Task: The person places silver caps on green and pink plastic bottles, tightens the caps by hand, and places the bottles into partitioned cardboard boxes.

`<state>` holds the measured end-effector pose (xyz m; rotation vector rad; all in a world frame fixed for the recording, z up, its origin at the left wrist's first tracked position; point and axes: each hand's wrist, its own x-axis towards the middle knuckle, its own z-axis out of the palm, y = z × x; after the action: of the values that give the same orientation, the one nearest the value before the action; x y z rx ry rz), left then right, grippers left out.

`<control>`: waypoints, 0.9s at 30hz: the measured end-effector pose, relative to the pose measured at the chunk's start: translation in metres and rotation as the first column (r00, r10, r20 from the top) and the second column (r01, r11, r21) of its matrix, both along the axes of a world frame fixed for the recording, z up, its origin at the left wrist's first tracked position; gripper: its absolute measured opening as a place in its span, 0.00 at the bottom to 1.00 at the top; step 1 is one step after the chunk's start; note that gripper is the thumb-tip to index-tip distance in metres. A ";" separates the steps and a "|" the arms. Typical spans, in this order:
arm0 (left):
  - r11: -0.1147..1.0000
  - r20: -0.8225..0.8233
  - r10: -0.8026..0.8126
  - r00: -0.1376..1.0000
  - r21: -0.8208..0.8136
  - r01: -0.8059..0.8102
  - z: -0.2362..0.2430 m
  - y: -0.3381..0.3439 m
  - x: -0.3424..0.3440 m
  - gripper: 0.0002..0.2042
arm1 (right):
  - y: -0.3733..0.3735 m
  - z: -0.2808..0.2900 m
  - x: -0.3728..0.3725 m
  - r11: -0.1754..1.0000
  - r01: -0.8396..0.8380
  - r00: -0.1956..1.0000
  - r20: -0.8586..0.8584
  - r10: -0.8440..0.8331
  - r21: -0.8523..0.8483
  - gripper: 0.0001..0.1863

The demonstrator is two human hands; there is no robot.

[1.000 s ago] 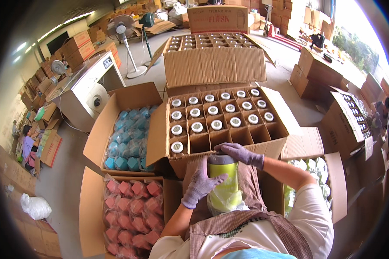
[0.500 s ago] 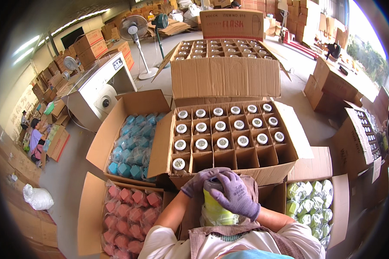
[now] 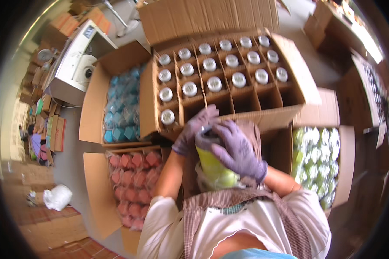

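A lime-green cylindrical container with a grey top and crumpled clear plastic round its lower part stands upright against my apron. My gloved right hand grips it at the top, fingers curled over the rim. My gloved left hand is at its upper left, fingers raised and stretched toward the divided carton; whether it touches the container is unclear. That carton holds several upright bottles with white-rimmed round tops, with several front compartments unfilled.
Boxes of wrapped blue, red and pale green items surround me. A white machine stands back left, cartons at right. A person in purple works far left, near a white sack.
The view has tipped down. My left hand's fingers have lifted from the container's top toward the carton, while my right hand stays over that top.
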<state>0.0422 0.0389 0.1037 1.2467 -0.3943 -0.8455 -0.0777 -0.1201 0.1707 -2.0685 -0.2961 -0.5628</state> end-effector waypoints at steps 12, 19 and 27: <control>0.862 0.567 0.271 0.778 0.217 -0.459 0.027 -0.018 -0.055 0.32 | -0.033 -0.075 0.050 0.319 0.023 0.694 -0.245 0.678 0.948 0.30; 0.992 0.240 0.045 0.970 0.104 -0.071 0.007 0.000 -0.016 0.30 | -0.029 -0.050 0.010 0.942 -0.074 0.962 -0.227 0.154 0.326 0.21; 0.909 0.411 -0.253 0.876 0.410 0.070 0.047 0.025 -0.001 0.11 | -0.031 -0.025 0.032 0.894 -0.120 0.861 -0.404 0.310 0.432 0.28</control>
<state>0.0414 0.0635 0.1503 1.8117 -0.7499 -0.7895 -0.0456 -0.1510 0.1456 -1.6769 -0.1180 0.0308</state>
